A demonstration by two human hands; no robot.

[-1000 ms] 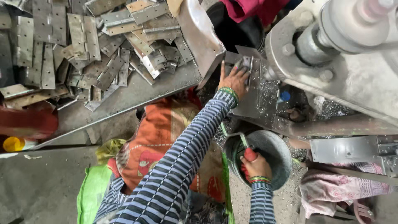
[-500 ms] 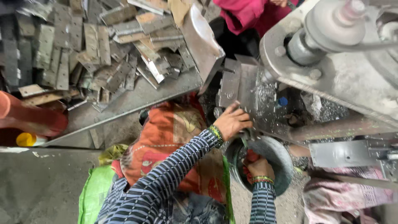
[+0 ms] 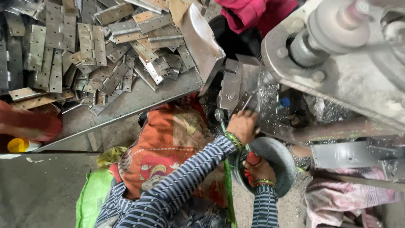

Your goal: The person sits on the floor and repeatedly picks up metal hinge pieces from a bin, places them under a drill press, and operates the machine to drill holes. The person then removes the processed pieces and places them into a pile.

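Observation:
My left hand (image 3: 242, 125), in a striped sleeve with green bangles, sits at the edge of the machine bed (image 3: 274, 122). Its fingers are closed on the lower end of a small flat metal plate (image 3: 244, 102) that tilts up toward the machine's fixture (image 3: 236, 82). Just below, my right hand (image 3: 258, 169) rests inside a round grey bowl (image 3: 280, 158). It is closed around a red-handled tool (image 3: 253, 158). What is at the tool's tip cannot be made out.
A sloped metal tray (image 3: 139, 99) at the upper left carries a heap of several hinge plates (image 3: 88, 55). The big machine housing with a spindle (image 3: 333, 38) fills the upper right. An orange cloth (image 3: 168, 143) covers my lap. A yellow cap (image 3: 19, 145) lies at the left.
My left hand has drawn back from the machine's fixture toward the bowl and me. The right hand stays in the bowl.

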